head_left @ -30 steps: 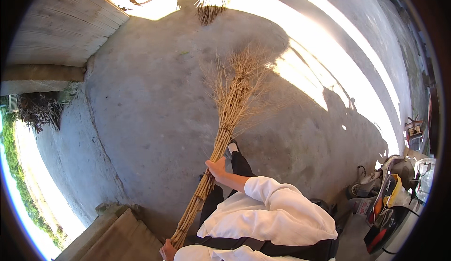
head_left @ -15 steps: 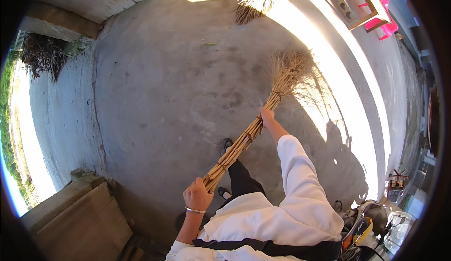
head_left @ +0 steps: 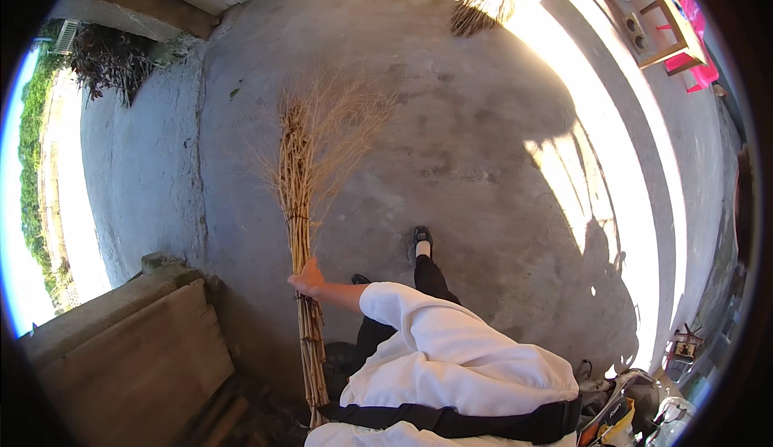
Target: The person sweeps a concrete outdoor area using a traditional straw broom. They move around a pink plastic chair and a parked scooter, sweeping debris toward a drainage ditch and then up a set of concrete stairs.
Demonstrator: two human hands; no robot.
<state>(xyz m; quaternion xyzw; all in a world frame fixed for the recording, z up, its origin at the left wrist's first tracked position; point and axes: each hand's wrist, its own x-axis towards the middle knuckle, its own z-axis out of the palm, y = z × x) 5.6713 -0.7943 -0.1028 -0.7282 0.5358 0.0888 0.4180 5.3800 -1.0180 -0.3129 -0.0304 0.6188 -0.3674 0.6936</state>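
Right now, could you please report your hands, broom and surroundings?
Right hand clasping twig broom; left hand out of view. Bristles fanned ahead; wooden panel left of handle.

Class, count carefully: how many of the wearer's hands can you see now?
1: the right hand, closed around the stalks of the twig broom. The left hand does not show; it may be hidden or out of frame.

The twig broom (head_left: 296,221) is coloured straw-yellow, deepened to brown toward its bristly end. White is worn in the shirt (head_left: 475,358), black in the strap (head_left: 451,420), trousers (head_left: 435,280) and shoes (head_left: 422,235). The grey concrete floor (head_left: 491,229) is mottled darker and striped with white sunlight (head_left: 636,125), and the chair (head_left: 705,72) is coloured pink.
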